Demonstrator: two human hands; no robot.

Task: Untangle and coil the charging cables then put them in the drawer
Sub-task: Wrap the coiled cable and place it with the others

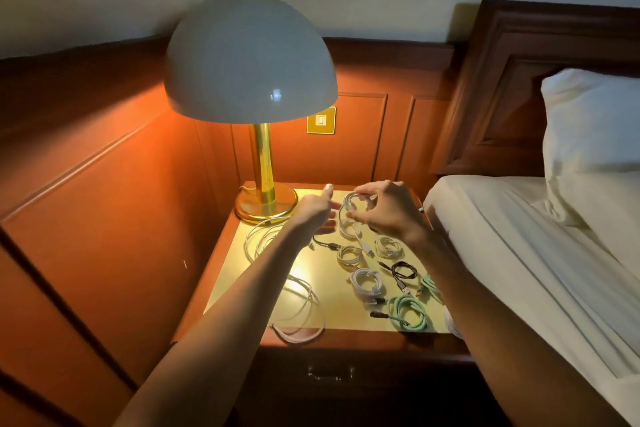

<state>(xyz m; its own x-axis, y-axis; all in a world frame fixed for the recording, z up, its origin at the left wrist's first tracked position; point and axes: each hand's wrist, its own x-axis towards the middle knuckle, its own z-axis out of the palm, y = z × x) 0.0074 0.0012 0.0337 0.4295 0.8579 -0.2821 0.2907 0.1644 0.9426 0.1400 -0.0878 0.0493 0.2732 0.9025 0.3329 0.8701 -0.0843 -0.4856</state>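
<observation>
White coil (347, 203) held upright near table (339, 312) far edge, ring face toward camera. Right hand (388, 210) pinches it, palm down. Left hand (313, 210) beside it, grip unclear.

We see the right hand (388, 208) pinching a white cable coil (349, 205) above the nightstand (249, 274), the left hand (313, 210) just beside it

The lamp (251, 59) stood back left on the bench (346, 319); coiled cables (365, 281) lay right of loose cables (259, 239), the bed (519, 253) farther right.
</observation>
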